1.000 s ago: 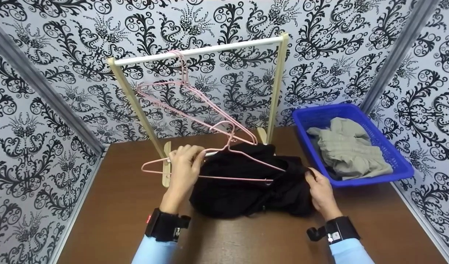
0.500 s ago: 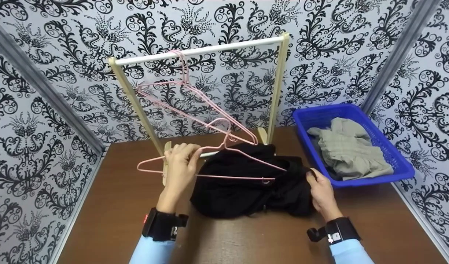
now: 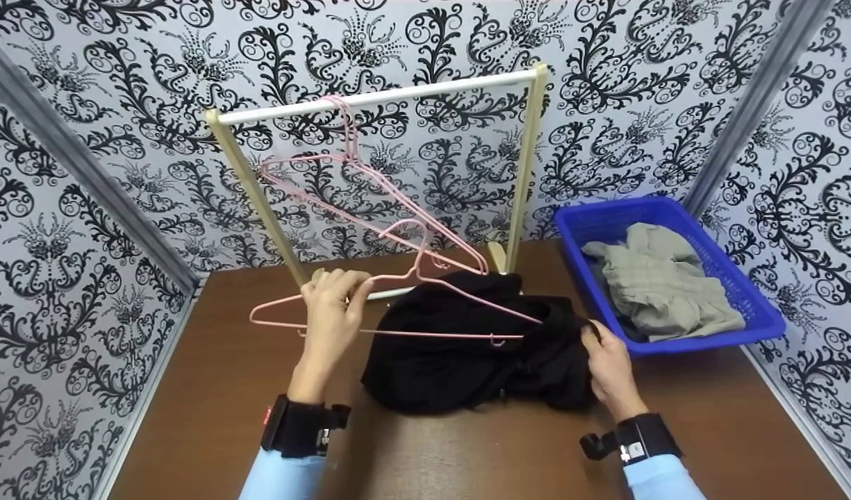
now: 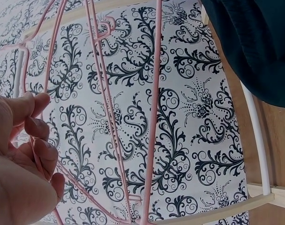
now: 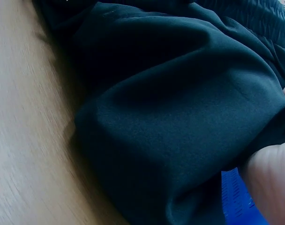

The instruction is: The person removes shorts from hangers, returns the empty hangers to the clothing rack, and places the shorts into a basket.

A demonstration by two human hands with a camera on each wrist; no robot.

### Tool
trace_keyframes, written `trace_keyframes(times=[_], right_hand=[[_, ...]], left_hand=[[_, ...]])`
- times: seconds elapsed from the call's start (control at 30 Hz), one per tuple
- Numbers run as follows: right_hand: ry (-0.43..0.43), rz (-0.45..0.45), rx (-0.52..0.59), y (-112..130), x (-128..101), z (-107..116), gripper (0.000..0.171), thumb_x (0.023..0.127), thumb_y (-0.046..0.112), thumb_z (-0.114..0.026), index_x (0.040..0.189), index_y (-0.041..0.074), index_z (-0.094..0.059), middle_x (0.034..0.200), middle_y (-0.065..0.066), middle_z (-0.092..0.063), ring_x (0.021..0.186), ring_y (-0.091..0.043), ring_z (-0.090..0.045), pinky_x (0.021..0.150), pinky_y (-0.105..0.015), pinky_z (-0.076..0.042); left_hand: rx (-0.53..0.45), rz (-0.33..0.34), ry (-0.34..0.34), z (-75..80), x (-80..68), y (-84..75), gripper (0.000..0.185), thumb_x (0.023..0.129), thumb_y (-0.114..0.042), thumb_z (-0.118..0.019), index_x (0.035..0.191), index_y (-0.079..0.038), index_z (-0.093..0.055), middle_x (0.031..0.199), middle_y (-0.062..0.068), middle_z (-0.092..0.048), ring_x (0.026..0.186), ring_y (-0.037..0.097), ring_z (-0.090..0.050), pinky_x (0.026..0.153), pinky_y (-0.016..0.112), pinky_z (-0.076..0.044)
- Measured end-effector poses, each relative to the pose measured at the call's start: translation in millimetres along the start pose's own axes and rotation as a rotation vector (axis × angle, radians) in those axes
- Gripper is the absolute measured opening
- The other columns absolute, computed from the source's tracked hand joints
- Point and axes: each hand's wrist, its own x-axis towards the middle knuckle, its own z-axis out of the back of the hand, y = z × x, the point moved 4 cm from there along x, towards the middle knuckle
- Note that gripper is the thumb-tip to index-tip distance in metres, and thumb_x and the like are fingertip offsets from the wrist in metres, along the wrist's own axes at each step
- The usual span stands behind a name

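Note:
In the head view my left hand [image 3: 328, 305] grips the upper left arm of a pink hanger [image 3: 481, 300], fingers curled over the rod. The hanger's right end disappears inside the opening of a black garment [image 3: 432, 375] that lies bunched on the table. My right hand [image 3: 611, 368] pinches the right edge of that opening. A gathered elastic band [image 5: 255, 18] on the garment shows in the right wrist view, where only part of the right hand appears at the edge. The left wrist view shows the left fingers [image 4: 46, 152] curled round the pink rod.
Behind the hands stands a small wooden rack with a white rail [image 3: 439, 89], on which more pink hangers [image 3: 351, 149] hang. To the right, a blue basket [image 3: 765, 330] holds a grey-green garment [image 3: 668, 285] and something dark beneath it. Patterned walls enclose the brown table [image 3: 224, 417].
My left hand has moved a little to the left with the pink hanger, drawing its hook and left end leftward. The right hand and the black garment stay almost where they were.

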Motion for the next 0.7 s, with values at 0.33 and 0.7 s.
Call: trace_keyframes(times=[0.33, 0.7], right_hand=[[-0.089, 0.037, -0.018, -5.9, -0.9, 3.8, 0.033, 0.109, 0.007, -0.045, 0.133, -0.011, -0.058, 0.105, 0.01, -0.067, 0.097, -0.001, -0.061, 0.087, -0.017, -0.051], [-0.029, -0.033, 0.06, -7.1, -1.7, 10.1, 0.041, 0.106, 0.018, -0.058, 0.138, -0.007, -0.056, 0.101, 0.017, -0.067, 0.094, -0.001, -0.064, 0.084, -0.019, -0.054]], left_hand=[[0.008, 0.013, -0.003, 3.8, 2.5, 2.0, 0.005, 0.092, -0.008, -0.073, 0.087, -0.006, -0.074, 0.07, 0.006, -0.058, 0.078, 0.029, -0.052, 0.089, 0.055, -0.031], [0.03, 0.049, -0.059, 18.5, 9.2, 5.9, 0.003, 0.09, -0.003, -0.075, 0.089, -0.006, -0.076, 0.077, 0.009, -0.065, 0.078, 0.029, -0.053, 0.089, 0.052, -0.029]])
